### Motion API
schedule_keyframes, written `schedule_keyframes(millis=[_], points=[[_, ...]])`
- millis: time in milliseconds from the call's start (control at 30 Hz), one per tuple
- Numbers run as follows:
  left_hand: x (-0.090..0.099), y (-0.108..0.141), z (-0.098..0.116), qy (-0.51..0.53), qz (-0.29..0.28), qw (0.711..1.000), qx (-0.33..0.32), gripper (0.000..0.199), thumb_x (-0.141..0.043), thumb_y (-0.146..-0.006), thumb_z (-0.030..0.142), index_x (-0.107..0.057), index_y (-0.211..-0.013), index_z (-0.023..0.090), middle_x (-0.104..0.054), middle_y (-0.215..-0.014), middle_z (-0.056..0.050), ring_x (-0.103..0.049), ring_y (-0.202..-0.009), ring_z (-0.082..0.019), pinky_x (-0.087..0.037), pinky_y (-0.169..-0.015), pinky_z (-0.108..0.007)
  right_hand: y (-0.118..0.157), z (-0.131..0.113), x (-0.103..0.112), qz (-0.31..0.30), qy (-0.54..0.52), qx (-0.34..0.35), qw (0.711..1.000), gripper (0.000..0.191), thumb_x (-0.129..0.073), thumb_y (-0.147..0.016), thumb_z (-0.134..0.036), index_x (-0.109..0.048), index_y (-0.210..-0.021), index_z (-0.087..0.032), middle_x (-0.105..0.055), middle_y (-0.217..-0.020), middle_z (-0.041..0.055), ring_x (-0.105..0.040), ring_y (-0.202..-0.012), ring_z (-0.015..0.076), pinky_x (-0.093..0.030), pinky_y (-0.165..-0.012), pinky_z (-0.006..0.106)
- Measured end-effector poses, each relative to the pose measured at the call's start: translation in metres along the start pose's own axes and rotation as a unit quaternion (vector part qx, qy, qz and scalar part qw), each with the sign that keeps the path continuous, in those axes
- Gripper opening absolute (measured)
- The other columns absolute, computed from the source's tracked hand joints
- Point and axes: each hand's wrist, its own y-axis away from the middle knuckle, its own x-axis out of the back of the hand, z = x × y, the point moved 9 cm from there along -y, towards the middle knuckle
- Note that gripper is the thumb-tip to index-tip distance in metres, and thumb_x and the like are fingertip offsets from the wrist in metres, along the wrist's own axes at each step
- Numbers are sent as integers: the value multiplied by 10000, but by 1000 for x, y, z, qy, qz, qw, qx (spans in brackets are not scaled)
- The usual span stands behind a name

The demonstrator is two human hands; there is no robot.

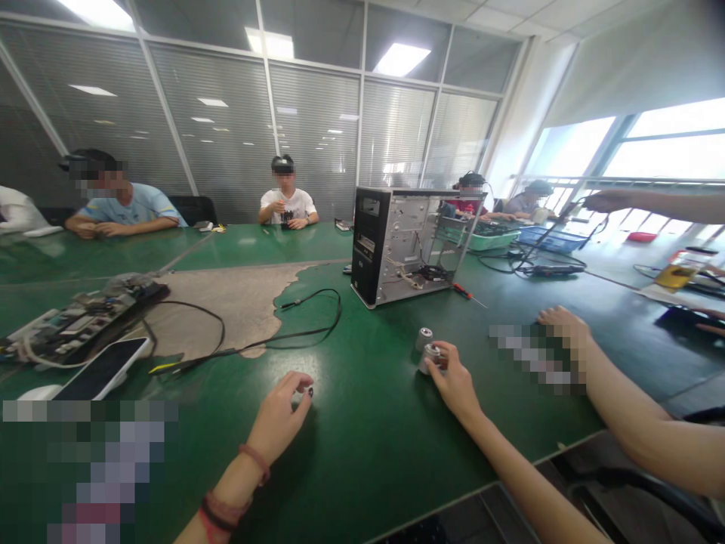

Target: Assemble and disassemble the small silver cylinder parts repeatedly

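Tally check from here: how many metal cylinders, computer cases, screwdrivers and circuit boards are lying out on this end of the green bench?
Small silver metal cylinders: 2
Open black-and-silver computer case: 1
Red-handled screwdriver: 1
Bare circuit board with cables: 1
Total: 5

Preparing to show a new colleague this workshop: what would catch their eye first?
The open computer tower, its metal chassis exposed, stands mid-table on the green table. Left of it lies a bare circuit board, and at the front the right hand rests on small metal cylinders.
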Motion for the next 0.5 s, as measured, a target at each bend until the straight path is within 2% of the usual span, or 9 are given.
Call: schedule_keyframes(millis=[100, 200, 367, 433, 500], points=[[-2, 0, 0, 0, -10, 1000, 1, 159, -462, -827, 213, -588, -922, 190, -618, -884, -47, -602, -817, -202, -499, -776, -353, -1, -32, -21, -66, -60, 43, 995, 361, -487, -859, -365, -420, -1176, -205, -653, -966, 64, -646, -774, 187, -518, -738, 333], [-3, 1, -1, 1, -19, 1000, 4, 160, -448, -839, 207, -578, -928, 184, -608, -891, -52, -599, -829, -203, -493, -786, -359, 3, -81, -43, -127, -80, 131, 980, 333, -504, -857, -299, -439, -1170, -208, -643, -959, 50, -632, -781, 169, -514, -744, 315], [-4, 3, 5, 20, -36, 999, -6, 159, -462, -832, 195, -571, -946, 183, -598, -895, -52, -593, -830, -195, -492, -773, -338, 25, -164, -85, -195, -80, 326, 922, 323, -554, -831, -216, -477, -1145, -201, -633, -1051, 77, -616, -924, 196, -495, -819, 342], [-5, 4, 10, 34, -45, 998, -19, 178, -480, -813, 175, -568, -967, 187, -595, -903, -48, -587, -832, -189, -486, -779, -323, 37, -184, -99, -203, -98, 375, 899, 329, -565, -828, -212, -479, -1145, -204, -630, -1083, 87, -608, -983, 206, -486, -852, 353], [-6, 4, 14, 41, -52, 997, -25, 184, -503, -784, 160, -566, -955, 190, -593, -890, -44, -579, -826, -188, -480, -769, -312, 44, -190, -109, -193, -128, 384, 894, 368, -572, -825, -217, -461, -1175, -207, -628, -1100, 97, -607, -1011, 209, -484, -871, 361]])
